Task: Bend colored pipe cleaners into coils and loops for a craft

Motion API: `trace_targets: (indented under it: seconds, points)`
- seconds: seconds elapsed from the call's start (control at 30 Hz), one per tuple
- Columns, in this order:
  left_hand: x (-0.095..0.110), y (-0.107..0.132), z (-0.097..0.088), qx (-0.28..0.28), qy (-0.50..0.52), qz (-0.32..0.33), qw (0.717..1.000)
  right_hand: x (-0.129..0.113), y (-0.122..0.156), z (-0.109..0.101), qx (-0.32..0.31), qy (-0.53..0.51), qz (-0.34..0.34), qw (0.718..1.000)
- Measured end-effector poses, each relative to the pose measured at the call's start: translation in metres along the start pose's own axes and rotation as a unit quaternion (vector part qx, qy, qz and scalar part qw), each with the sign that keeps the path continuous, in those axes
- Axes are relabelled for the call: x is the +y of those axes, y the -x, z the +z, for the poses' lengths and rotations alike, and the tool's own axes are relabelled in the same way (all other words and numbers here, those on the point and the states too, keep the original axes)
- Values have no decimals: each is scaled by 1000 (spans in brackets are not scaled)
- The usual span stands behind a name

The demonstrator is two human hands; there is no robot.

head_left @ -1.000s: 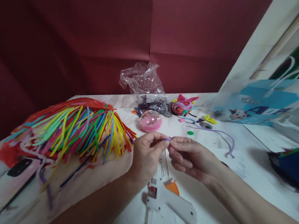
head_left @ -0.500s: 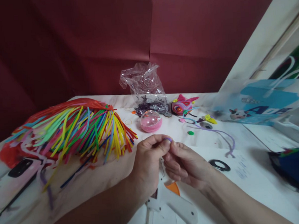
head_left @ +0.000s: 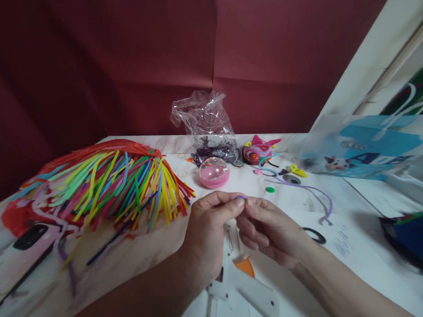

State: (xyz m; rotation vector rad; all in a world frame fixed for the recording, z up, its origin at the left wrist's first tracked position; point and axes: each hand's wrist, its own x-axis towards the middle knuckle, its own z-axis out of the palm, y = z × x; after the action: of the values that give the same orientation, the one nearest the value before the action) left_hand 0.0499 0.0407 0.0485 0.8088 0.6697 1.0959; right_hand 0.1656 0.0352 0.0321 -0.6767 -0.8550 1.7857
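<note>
Close together over the table's middle, both my hands are pinched on a small curl of purple pipe cleaner (head_left: pixel 240 197). My left hand (head_left: pixel 213 225) holds it between thumb and index finger. The fingertips of my right hand (head_left: pixel 264 227) meet it from the other side, its lower fingers curled. Most of the curl is hidden by the fingers. Below the hands lies a white glue gun (head_left: pixel 253 292) with an orange trigger (head_left: pixel 244 267). Just beyond them sits a clear-topped ball wrapped in pink (head_left: pixel 214 173).
Left is a red bag of colourful pipe cleaners (head_left: pixel 127 183), with a pink phone (head_left: pixel 27 256) nearby. Behind are a clear plastic bag (head_left: pixel 207 118) and a pink, fish-like craft piece (head_left: pixel 259 151). Loose purple pipe cleaners (head_left: pixel 315 190), a black ring (head_left: pixel 317 236) and a blue-and-white bag (head_left: pixel 368 144) lie right.
Both hands have shifted slightly to the right, still pinched together on the purple curl. The things on the table stay where they were.
</note>
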Motion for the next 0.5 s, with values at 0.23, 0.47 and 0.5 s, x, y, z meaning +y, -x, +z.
trace_targets:
  seconds: [0.23,0.47,0.5]
  points:
    - [-7,-6,-3,2,-20,24,1000,-12,0,-7,14,8,13,1000]
    - [-6,-9,-3,16,-47,1,999,-21,0,-15,32,94,7,995]
    - [-5,-9,-3,16,-42,0,999,-21,-1,-15,33,94,0,995]
